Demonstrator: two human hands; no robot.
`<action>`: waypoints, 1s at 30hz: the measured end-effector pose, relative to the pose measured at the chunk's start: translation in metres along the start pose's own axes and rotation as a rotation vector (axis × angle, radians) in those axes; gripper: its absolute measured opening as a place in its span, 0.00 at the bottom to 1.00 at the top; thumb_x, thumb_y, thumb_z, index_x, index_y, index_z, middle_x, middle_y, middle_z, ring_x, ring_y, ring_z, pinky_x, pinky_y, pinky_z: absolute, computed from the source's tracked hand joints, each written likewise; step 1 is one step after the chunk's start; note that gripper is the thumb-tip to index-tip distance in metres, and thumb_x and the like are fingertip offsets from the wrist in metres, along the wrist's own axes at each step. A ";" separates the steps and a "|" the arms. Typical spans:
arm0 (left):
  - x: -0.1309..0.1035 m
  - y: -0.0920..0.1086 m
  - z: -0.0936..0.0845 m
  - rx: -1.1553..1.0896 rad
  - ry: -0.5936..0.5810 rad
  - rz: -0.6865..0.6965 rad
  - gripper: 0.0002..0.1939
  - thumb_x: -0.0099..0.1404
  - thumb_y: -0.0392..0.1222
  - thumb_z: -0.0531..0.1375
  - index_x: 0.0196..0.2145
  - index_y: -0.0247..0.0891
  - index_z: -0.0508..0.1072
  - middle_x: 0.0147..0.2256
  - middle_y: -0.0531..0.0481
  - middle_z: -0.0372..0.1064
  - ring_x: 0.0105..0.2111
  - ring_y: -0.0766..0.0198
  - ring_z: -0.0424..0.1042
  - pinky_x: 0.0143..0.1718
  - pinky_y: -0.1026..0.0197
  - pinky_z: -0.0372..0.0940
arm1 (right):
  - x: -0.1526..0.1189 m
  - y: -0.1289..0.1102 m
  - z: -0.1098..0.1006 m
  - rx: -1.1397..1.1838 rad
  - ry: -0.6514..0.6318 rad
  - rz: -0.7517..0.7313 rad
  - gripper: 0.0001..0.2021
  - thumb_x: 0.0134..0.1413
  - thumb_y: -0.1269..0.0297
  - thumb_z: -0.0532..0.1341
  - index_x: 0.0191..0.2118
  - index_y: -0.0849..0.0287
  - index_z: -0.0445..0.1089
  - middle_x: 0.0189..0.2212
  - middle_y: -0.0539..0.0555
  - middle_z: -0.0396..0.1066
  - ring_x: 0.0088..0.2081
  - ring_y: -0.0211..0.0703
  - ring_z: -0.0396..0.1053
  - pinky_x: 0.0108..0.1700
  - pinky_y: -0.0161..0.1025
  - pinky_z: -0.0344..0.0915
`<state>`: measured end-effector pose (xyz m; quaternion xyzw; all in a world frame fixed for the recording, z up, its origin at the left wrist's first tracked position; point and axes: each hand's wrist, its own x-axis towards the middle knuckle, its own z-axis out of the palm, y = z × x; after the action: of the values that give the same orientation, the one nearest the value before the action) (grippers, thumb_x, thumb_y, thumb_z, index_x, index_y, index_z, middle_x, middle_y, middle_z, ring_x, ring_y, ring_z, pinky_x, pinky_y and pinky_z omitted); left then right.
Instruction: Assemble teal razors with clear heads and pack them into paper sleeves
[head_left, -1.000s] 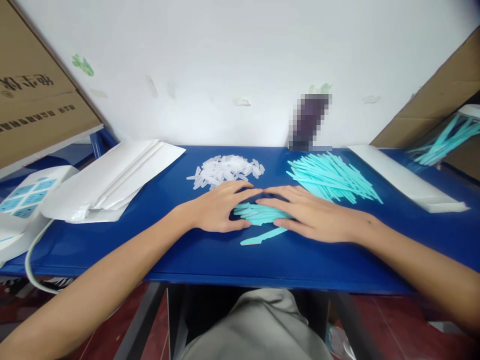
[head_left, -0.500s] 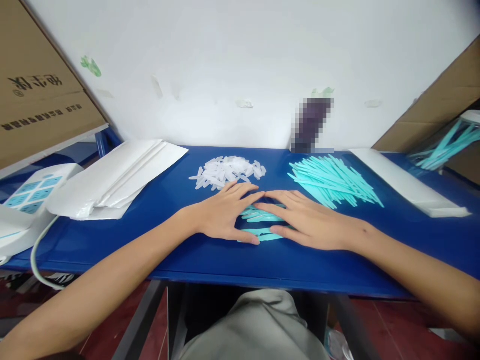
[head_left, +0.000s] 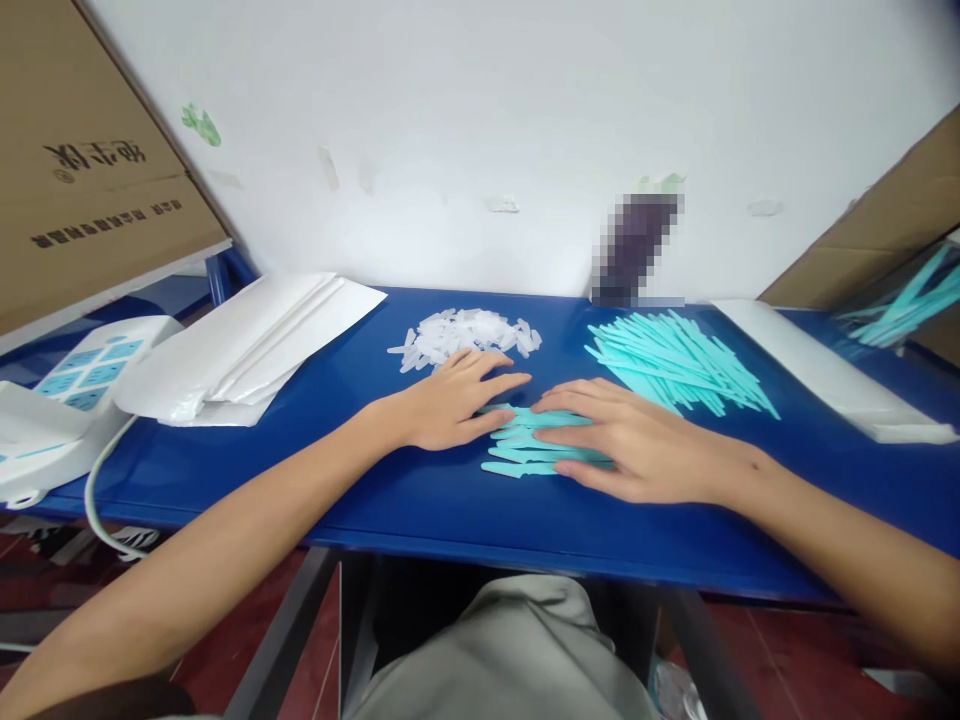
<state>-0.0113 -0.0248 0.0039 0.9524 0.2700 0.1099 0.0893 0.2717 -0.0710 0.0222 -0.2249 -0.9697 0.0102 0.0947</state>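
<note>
Several slim turquoise eyebrow razors (head_left: 519,467) lie side by side on the blue table in front of me. My right hand (head_left: 637,450) rests over their right part, fingers spread and touching them, hiding those ends. My left hand (head_left: 457,400) is open, its fingers stretched to the right. Its thumb tip is at the upper left ends of the razors, while the fingers are beside the pile of small translucent white caps (head_left: 480,328). A larger heap of turquoise razors (head_left: 679,360) lies beyond my right hand.
White padded envelopes (head_left: 247,345) and a white power strip (head_left: 97,375) with a cable occupy the left. A long white foam piece (head_left: 832,370) lies on the right. Cardboard boxes (head_left: 97,180) stand at both sides, and a wall closes off the back.
My left hand has drawn away from the razors, up and left, opening a gap between the hands. More of the razors' left ends show. The view has shifted slightly.
</note>
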 end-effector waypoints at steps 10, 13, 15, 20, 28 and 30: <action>0.001 -0.003 0.001 0.029 0.000 -0.013 0.31 0.78 0.60 0.51 0.69 0.39 0.65 0.66 0.34 0.59 0.65 0.41 0.60 0.68 0.34 0.52 | 0.001 -0.008 -0.003 -0.056 -0.007 -0.038 0.22 0.72 0.55 0.57 0.64 0.56 0.73 0.63 0.63 0.72 0.63 0.62 0.68 0.57 0.59 0.69; 0.001 -0.003 0.001 0.024 0.013 -0.013 0.32 0.77 0.60 0.51 0.69 0.39 0.65 0.66 0.33 0.60 0.64 0.40 0.61 0.67 0.34 0.53 | 0.000 -0.005 -0.003 -0.080 0.011 -0.013 0.22 0.71 0.54 0.58 0.63 0.58 0.74 0.63 0.65 0.72 0.62 0.63 0.69 0.57 0.60 0.70; 0.001 -0.003 0.001 0.020 0.012 -0.012 0.31 0.77 0.60 0.51 0.69 0.40 0.65 0.66 0.34 0.60 0.64 0.41 0.61 0.67 0.34 0.53 | -0.001 -0.003 -0.003 -0.088 -0.003 -0.019 0.21 0.71 0.53 0.58 0.62 0.56 0.75 0.63 0.64 0.72 0.63 0.64 0.68 0.57 0.62 0.69; 0.001 -0.002 0.000 0.005 -0.008 -0.024 0.32 0.77 0.61 0.51 0.70 0.41 0.64 0.67 0.34 0.59 0.65 0.40 0.60 0.67 0.34 0.53 | -0.001 0.000 -0.002 -0.068 0.002 -0.019 0.22 0.72 0.53 0.57 0.61 0.57 0.75 0.62 0.65 0.72 0.61 0.63 0.70 0.55 0.60 0.71; 0.000 -0.001 0.001 -0.040 -0.049 -0.068 0.37 0.75 0.66 0.51 0.71 0.41 0.61 0.69 0.34 0.56 0.67 0.38 0.57 0.69 0.31 0.48 | -0.001 0.005 -0.002 -0.039 -0.018 0.020 0.22 0.72 0.52 0.56 0.62 0.57 0.75 0.61 0.66 0.72 0.60 0.63 0.71 0.53 0.59 0.71; 0.001 -0.001 0.001 -0.043 -0.046 -0.071 0.36 0.76 0.65 0.50 0.71 0.42 0.62 0.69 0.34 0.56 0.67 0.38 0.57 0.69 0.31 0.49 | -0.002 0.005 -0.002 -0.030 -0.016 0.020 0.21 0.71 0.52 0.57 0.60 0.56 0.77 0.61 0.66 0.72 0.60 0.63 0.71 0.54 0.59 0.71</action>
<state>-0.0113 -0.0235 0.0026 0.9423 0.2992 0.0905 0.1200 0.2761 -0.0670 0.0239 -0.2360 -0.9681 -0.0017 0.0836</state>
